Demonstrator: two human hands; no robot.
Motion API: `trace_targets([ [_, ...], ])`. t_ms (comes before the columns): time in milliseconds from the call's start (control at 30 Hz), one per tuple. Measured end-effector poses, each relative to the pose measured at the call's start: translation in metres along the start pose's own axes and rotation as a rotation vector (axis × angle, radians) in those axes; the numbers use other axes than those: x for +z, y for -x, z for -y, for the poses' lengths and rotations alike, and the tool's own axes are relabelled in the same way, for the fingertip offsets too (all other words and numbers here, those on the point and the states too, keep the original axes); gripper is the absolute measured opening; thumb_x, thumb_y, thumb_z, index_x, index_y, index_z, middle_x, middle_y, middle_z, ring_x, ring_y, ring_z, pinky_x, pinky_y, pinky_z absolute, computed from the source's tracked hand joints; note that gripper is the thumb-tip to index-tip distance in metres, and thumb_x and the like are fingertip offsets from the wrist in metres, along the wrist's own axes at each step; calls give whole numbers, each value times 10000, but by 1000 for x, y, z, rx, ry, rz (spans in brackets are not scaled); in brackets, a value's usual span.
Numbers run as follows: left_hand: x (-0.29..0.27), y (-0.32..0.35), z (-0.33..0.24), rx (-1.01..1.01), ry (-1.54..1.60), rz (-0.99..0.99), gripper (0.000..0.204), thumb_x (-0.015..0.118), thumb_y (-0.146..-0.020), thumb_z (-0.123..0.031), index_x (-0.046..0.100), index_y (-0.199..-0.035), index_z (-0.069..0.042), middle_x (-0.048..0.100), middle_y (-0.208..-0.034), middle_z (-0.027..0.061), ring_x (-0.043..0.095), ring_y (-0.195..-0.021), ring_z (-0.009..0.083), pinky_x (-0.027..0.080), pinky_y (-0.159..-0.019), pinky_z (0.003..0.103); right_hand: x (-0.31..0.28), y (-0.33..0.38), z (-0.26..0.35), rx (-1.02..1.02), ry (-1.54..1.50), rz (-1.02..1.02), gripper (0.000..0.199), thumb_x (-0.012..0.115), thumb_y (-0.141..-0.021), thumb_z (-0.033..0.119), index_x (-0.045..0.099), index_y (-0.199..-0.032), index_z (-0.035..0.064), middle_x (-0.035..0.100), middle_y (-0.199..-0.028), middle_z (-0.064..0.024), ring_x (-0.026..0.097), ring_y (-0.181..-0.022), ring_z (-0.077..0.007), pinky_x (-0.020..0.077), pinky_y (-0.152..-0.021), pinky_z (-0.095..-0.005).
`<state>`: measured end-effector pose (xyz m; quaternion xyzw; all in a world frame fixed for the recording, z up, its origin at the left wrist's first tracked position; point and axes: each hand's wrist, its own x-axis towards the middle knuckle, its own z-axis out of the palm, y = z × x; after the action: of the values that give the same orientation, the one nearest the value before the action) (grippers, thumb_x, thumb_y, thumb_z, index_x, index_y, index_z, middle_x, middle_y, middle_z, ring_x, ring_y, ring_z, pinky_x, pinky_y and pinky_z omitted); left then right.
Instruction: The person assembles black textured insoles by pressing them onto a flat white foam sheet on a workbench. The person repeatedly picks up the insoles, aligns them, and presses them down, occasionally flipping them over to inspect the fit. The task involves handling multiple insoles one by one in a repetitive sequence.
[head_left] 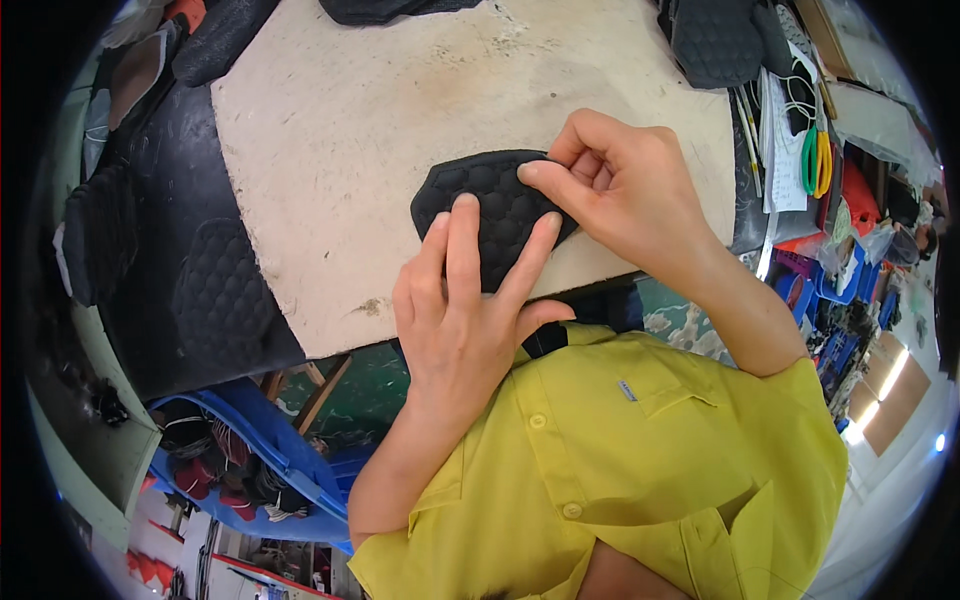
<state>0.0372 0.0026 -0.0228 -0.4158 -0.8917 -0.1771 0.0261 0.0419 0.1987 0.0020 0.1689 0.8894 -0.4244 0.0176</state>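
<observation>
Pale, scuffed board [330,180] covers the middle of a black bench [150,345], with green- and yellow-handled scissors [823,165] at the right. Near the board's front edge lies a black quilted pad [500,215]. The person's left hand [455,300] rests on it, fingers spread, not gripping; the right hand [620,185] pinches its upper right edge between thumb and forefinger.

Black quilted panel [500,220], 1 piece, lying roughly flat on a pale board [340,170], near the board's edge closest to the wearer. Stitching divides the surface into a honeycomb of rounded cells. The outline is angular, blunt-cornered at left; the lower and right portions are partly hidden.
</observation>
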Motion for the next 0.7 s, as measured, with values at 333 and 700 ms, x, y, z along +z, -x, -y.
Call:
trace_targets([
  [333,-51,4,22,-537,1117,-110,127,742,-795,57,694,-911,67,703,-776,98,634,-678,129,486,-657,231,-4,22,32,-520,-227,-141,264,853,-693,197,720,-897,93,657,-873,-37,620,-836,-255,488,-686,-354],
  [700,-99,40,89,-711,984,-531,276,616,-913,44,603,-1189,55,671,-982,54,616,-890,107,481,-865,234,-22,-100,24,-881,260,-380,199,735,-774,97,680,-964,80,671,-890,-93,659,-861,-263,522,-725,-373],
])
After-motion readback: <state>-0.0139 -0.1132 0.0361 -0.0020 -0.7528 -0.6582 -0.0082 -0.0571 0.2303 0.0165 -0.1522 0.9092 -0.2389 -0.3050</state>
